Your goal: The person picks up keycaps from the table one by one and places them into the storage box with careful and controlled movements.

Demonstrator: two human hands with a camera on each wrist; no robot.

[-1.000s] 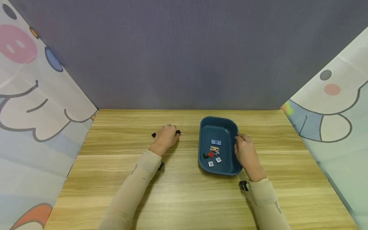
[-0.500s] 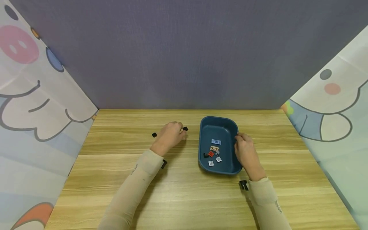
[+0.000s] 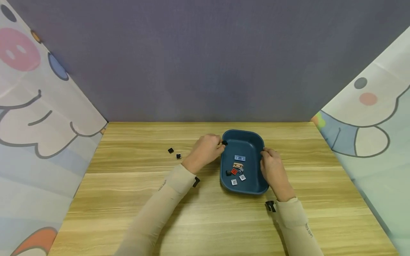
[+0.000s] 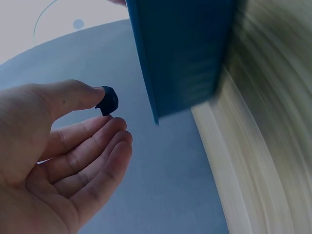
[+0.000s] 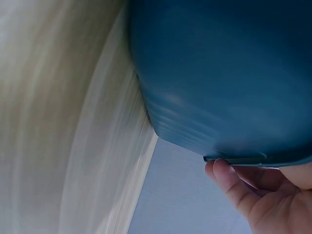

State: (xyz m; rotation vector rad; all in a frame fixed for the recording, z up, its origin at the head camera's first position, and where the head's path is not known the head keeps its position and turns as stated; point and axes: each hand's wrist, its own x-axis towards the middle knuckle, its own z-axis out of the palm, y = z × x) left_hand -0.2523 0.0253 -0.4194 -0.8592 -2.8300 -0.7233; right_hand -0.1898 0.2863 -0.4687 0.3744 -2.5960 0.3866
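My left hand [image 3: 206, 148] pinches a small black keycap [image 4: 108, 101] between thumb and fingertips, over the left rim of a blue plastic bin [image 3: 225, 181]. In the left wrist view the other fingers are gently curled and the keycap is apart from the bin wall. My right hand [image 3: 275, 172] grips the bin's right rim, with its fingertips [image 5: 222, 168] on the edge in the right wrist view. Inside the bin lie a light blue piece [image 3: 240, 158], a tan piece [image 3: 238, 165], a red square [image 3: 234, 171], a grey piece, a dark piece [image 3: 228, 173] and two white squares [image 3: 242, 177].
Two small dark pieces, one black [image 3: 171, 150] and one light-edged [image 3: 178, 156], lie on the wooden table [image 3: 134, 199] left of the bin. A grey wall [image 3: 205, 64] rises behind the table. Printed cartoon panels [image 3: 368, 135] flank both sides. A black device sits at each wrist.
My left hand has moved right with the black keycap, from the table to the bin's left rim. The light-edged piece is now uncovered. My right hand stays on the bin.
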